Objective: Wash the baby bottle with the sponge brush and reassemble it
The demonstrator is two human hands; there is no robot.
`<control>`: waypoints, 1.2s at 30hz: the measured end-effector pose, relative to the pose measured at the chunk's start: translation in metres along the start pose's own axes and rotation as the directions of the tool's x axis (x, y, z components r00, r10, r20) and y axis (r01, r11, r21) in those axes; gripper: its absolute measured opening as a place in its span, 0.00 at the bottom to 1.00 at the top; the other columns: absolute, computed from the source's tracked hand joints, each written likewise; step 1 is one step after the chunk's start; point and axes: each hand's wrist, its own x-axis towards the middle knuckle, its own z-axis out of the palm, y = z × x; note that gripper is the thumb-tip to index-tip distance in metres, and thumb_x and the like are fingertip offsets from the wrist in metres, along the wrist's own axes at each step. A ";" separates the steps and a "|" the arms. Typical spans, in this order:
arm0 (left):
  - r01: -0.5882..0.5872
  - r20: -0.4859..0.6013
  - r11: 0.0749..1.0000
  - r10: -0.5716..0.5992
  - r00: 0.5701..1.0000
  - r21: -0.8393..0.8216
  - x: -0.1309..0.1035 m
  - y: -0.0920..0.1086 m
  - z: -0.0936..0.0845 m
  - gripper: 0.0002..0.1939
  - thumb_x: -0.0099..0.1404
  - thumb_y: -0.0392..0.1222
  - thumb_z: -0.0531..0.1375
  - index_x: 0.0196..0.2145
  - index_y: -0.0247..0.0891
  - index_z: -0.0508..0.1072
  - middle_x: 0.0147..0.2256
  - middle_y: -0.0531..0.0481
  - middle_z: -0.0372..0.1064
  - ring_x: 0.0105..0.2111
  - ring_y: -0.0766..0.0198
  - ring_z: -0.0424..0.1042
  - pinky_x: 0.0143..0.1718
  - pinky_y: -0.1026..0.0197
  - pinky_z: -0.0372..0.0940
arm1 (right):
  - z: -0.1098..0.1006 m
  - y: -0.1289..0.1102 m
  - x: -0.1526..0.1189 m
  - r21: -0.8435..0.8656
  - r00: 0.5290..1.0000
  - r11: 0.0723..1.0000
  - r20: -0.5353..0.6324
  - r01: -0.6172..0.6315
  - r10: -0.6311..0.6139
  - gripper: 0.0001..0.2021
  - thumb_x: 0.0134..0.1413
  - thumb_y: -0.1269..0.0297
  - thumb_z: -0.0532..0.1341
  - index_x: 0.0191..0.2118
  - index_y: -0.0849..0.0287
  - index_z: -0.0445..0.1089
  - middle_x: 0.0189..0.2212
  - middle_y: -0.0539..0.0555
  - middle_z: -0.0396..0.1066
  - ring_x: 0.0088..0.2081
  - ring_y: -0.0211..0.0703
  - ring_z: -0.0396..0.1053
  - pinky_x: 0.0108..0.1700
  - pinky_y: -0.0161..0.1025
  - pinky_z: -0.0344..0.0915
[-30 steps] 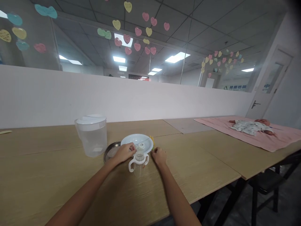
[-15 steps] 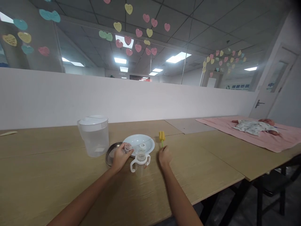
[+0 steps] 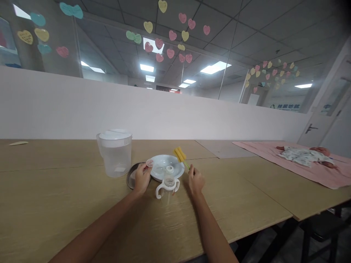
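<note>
Pinched in my left hand (image 3: 142, 178) is a small clear round cap (image 3: 149, 163), held over the rim of a metal dish (image 3: 131, 177). My right hand (image 3: 196, 179) grips the thin green handle of a yellow sponge brush (image 3: 180, 154), whose head tilts left above the edge of a white bowl (image 3: 177, 169). Between my hands a clear bottle (image 3: 166, 197) with a white two-handled collar (image 3: 169, 186) stands upright in front of the bowl. A clear nipple-like top (image 3: 169, 170) shows just above the bottle; whether they touch is unclear.
A lidded translucent pitcher (image 3: 117, 155) stands behind the metal dish. On the right, a baby doll (image 3: 300, 155) lies on a pink cloth (image 3: 263, 155). A flat pale piece (image 3: 19, 143) lies far left. The table (image 3: 233, 204) meets a white wall; a dark stool (image 3: 320, 226) is at lower right.
The brush head has swung from upright to a leftward tilt towards the bowl. My left hand has turned the cap, so its round face shows more. The whole view has shifted slightly.
</note>
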 end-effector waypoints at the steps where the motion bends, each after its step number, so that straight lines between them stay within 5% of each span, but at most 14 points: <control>1: -0.005 -0.004 1.000 0.005 1.000 0.015 0.001 0.001 0.000 0.18 0.57 0.51 0.56 0.37 0.36 0.75 0.37 0.46 0.71 0.40 0.57 0.69 0.44 0.58 0.62 | 0.000 -0.001 -0.001 -0.007 1.000 1.000 0.002 0.027 -0.027 0.27 0.63 0.53 0.40 0.31 0.60 0.72 0.30 0.59 0.74 0.30 0.43 0.68 0.29 0.35 0.50; 11: 0.114 0.167 0.972 -0.080 0.983 -0.204 0.008 0.046 0.003 0.21 0.56 0.51 0.57 0.41 0.34 0.73 0.38 0.46 0.71 0.41 0.58 0.67 0.38 0.61 0.62 | 0.003 -0.004 -0.008 -0.054 0.959 0.960 -0.043 0.276 -0.278 0.29 0.63 0.52 0.40 0.23 0.61 0.70 0.22 0.56 0.71 0.23 0.35 0.62 0.27 0.33 0.47; 20: 0.358 0.430 0.820 -0.154 0.890 -0.447 0.012 0.064 0.007 0.21 0.50 0.51 0.63 0.38 0.34 0.74 0.39 0.44 0.73 0.41 0.58 0.70 0.43 0.59 0.62 | 0.010 0.000 -0.010 -0.044 0.890 0.894 -0.081 0.446 -0.448 0.28 0.63 0.56 0.41 0.20 0.62 0.68 0.19 0.55 0.68 0.22 0.34 0.60 0.27 0.32 0.49; 27: 0.353 0.353 0.813 -0.196 0.915 -0.462 0.021 0.072 -0.005 0.23 0.43 0.53 0.68 0.35 0.36 0.77 0.47 0.42 0.71 0.49 0.54 0.66 0.48 0.57 0.60 | 0.010 0.004 -0.010 -0.101 0.827 0.825 -0.032 0.557 -0.562 0.25 0.61 0.59 0.44 0.17 0.60 0.65 0.17 0.54 0.65 0.22 0.34 0.59 0.27 0.32 0.50; 36: 0.294 0.418 0.881 -0.125 0.900 -0.371 0.014 0.078 -0.006 0.19 0.49 0.52 0.65 0.34 0.36 0.78 0.46 0.43 0.72 0.47 0.54 0.67 0.48 0.57 0.60 | 0.011 0.005 -0.009 -0.097 0.871 0.892 -0.188 0.442 -0.453 0.26 0.62 0.58 0.42 0.18 0.60 0.65 0.17 0.54 0.65 0.21 0.34 0.58 0.27 0.33 0.50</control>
